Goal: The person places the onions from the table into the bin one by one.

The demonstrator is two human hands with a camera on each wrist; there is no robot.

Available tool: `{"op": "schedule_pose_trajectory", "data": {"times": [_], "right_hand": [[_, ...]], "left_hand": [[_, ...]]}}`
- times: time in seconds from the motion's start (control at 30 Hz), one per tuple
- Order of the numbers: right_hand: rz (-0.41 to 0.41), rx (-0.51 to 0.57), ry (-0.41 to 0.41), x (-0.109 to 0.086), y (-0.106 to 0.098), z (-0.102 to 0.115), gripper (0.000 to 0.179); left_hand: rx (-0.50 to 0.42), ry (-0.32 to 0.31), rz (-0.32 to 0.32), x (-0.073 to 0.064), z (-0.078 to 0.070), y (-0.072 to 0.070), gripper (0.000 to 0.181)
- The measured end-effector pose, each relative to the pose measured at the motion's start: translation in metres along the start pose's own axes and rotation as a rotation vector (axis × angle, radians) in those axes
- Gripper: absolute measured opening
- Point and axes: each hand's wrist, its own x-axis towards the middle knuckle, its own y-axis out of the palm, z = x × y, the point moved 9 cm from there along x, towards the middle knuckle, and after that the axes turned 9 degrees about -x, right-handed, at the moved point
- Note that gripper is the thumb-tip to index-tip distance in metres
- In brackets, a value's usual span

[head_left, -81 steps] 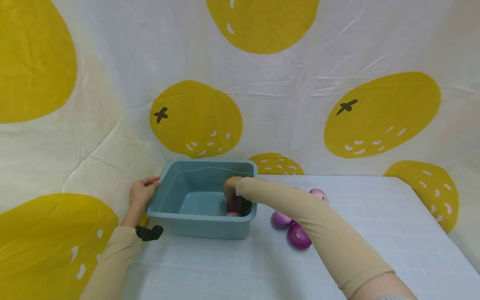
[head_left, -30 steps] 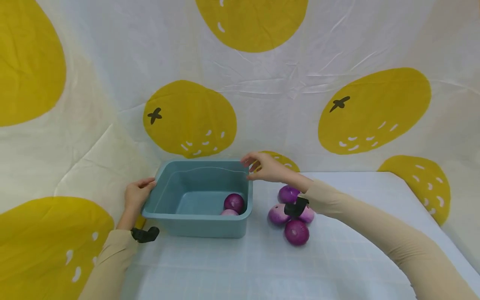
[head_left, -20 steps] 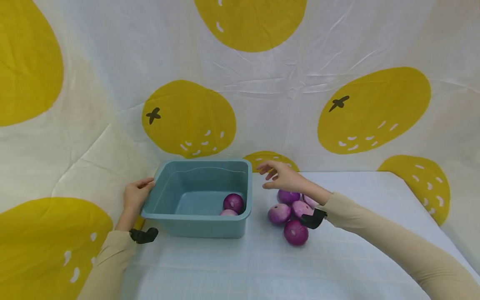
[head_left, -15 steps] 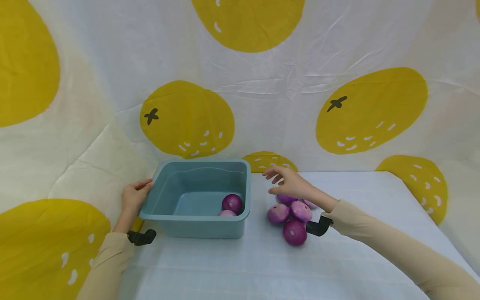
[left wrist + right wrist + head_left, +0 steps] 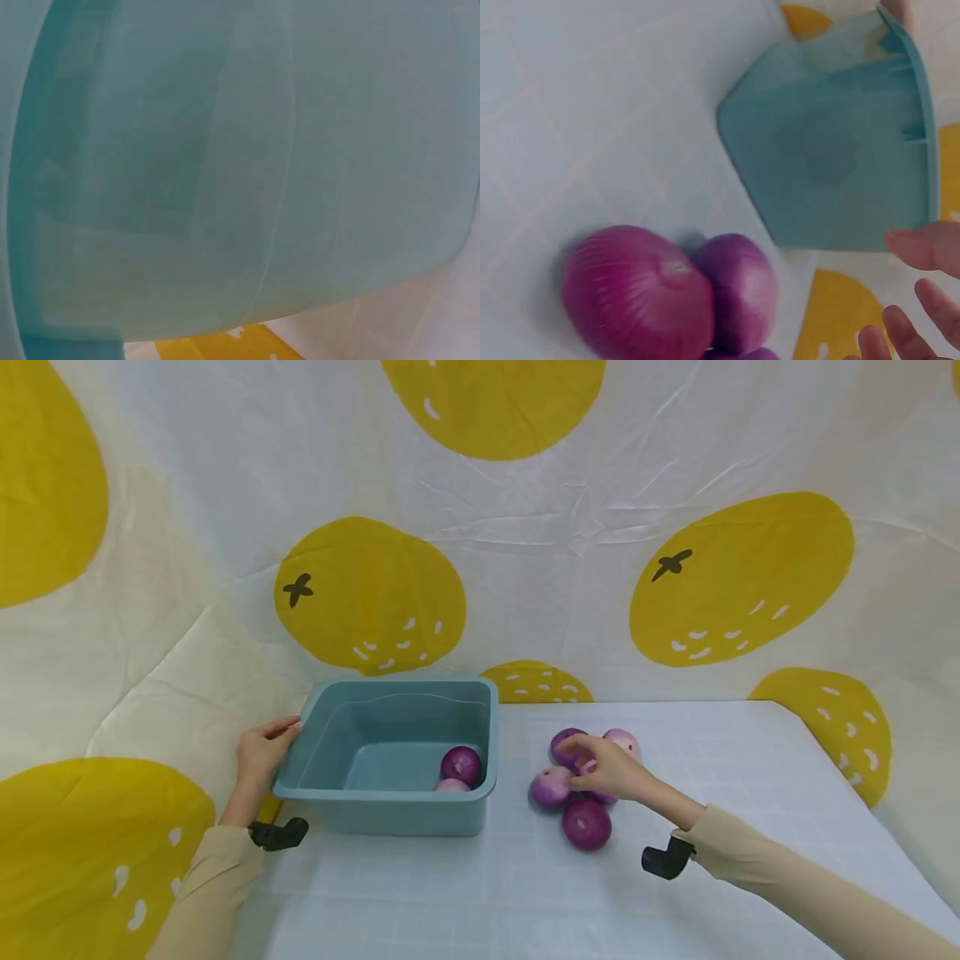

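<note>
In the head view a blue-green plastic basin [image 5: 397,817] stands at the left of the table, two red onions in its right end: a dark one [image 5: 461,764] and a paler one [image 5: 452,785], half hidden by the front wall. My left hand [image 5: 261,753] holds the basin's left rim. Its wrist view shows only the basin's outer wall [image 5: 225,165]. Fingers spread, my right hand [image 5: 611,770] hovers over a cluster of several red onions, its tips by the pale left one [image 5: 550,788] and hiding another. The front onion [image 5: 587,824] is dark purple.
Two more onions lie behind the hand, one purple [image 5: 566,745] and one pale [image 5: 624,743]. A pale checked cloth [image 5: 420,893] covers the table. Behind hangs a white curtain [image 5: 547,593] with big yellow fruit prints, close to the basin's back.
My right hand has come out of the basin, leaving a dark onion there, and moved right and down to the onion cluster. The left hand stays at the rim; the view shifts slightly.
</note>
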Motion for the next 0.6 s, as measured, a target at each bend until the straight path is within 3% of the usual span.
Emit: {"op": "schedule_pose_trajectory", "data": {"times": [0.33,0.6], "right_hand": [[0.048,0.062,0.114,-0.018,0.015,-0.041,0.050],[0.070,0.035,0.124,-0.036,0.031,-0.061,0.049]], "left_hand": [[0.017,-0.035,0.022,0.002,0.003,0.001,0.045],[-0.001,-0.066,0.045,0.005,0.005,0.004,0.047]]}}
